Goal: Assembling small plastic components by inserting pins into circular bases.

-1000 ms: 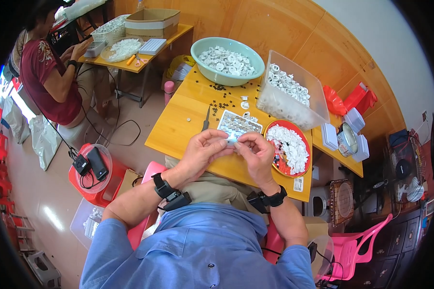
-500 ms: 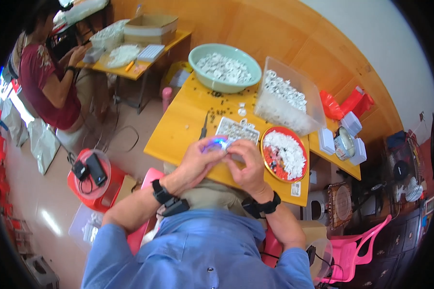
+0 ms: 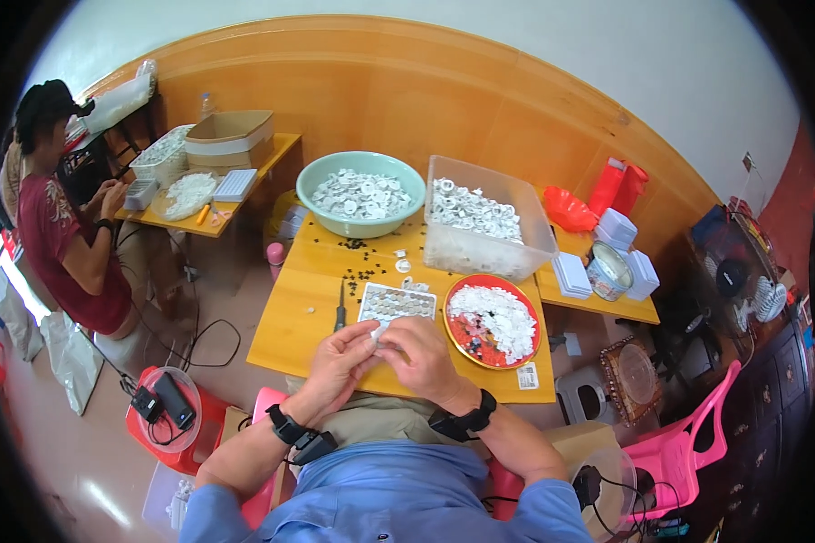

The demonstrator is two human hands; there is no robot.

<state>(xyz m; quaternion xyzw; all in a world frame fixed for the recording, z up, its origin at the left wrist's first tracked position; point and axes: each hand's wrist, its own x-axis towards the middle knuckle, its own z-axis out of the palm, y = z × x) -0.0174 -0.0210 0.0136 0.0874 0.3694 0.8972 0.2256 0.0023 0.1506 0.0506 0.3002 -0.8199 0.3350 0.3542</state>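
Note:
My left hand (image 3: 337,364) and my right hand (image 3: 418,357) meet at the near edge of the yellow table. Pinched between their fingertips is a small white plastic part (image 3: 378,335), mostly covered by the fingers. Just beyond them lies a white tray (image 3: 369,290) with rows of small round pieces. A dark-handled screwdriver (image 3: 340,317) rests left of the tray. To the right stands a round red dish (image 3: 536,337) heaped with small white parts, some red and black showing at its left.
Behind are a green basin (image 3: 310,201) and a clear bin (image 3: 498,259), both full of white parts. Small black pieces (image 3: 362,274) lie scattered on the table. A co-worker (image 3: 77,217) works at another table at left. A pink chair (image 3: 688,439) stands right.
A blue-violet glow at my fingertips is gone. My hands are still together around the white part. The view has shifted, showing more of the wall.

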